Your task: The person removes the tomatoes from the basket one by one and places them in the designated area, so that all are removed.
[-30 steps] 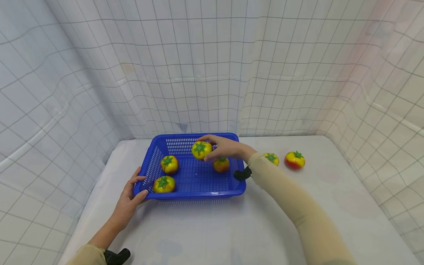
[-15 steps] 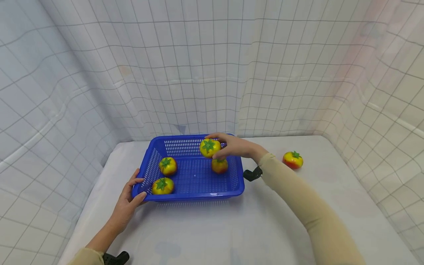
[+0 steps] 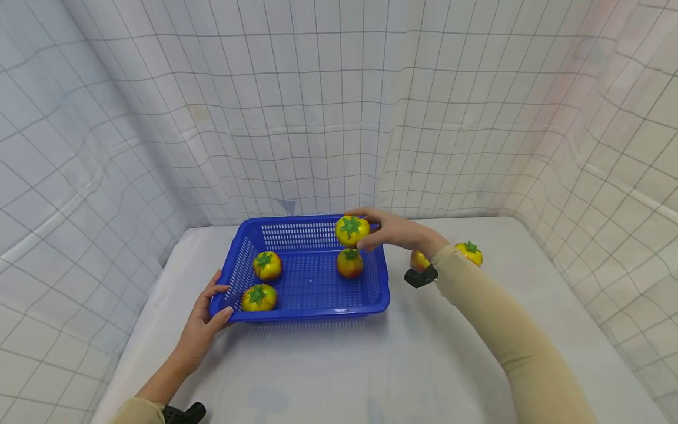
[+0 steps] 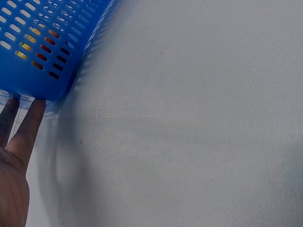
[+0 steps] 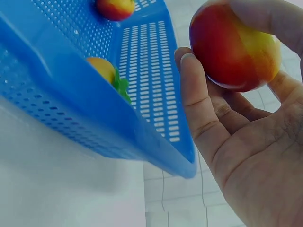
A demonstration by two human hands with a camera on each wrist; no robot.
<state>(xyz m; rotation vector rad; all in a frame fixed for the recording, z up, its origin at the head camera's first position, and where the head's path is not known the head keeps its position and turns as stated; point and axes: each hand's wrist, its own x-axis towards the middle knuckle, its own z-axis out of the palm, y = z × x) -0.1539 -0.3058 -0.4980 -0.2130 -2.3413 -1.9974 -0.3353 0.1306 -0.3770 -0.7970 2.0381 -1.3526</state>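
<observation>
My right hand (image 3: 394, 231) holds a yellow-and-red fruit with a green leafy top (image 3: 352, 231) between thumb and fingers, raised over the back right part of the blue plastic basket (image 3: 312, 314). In the right wrist view the held fruit (image 5: 234, 49) shows its smooth red and yellow side, beside the basket's rim. At the basket's front left corner my left hand (image 3: 198, 333) grips the rim, thumb at the front and fingers on the left side. Inside the basket lie a fruit at the right (image 3: 350, 264), one at the left (image 3: 267, 266) and another in the front left corner (image 3: 259, 298).
On the white-covered table (image 3: 328, 371), right of the basket, sit a fruit (image 3: 469, 253) and a second fruit (image 3: 419, 260), both partly behind the right forearm. White gridded curtains (image 3: 312, 129) hang at the back and sides.
My right hand has moved to the right with the held fruit, from over the basket's middle to near its back right corner. The left hand stays on the basket's corner.
</observation>
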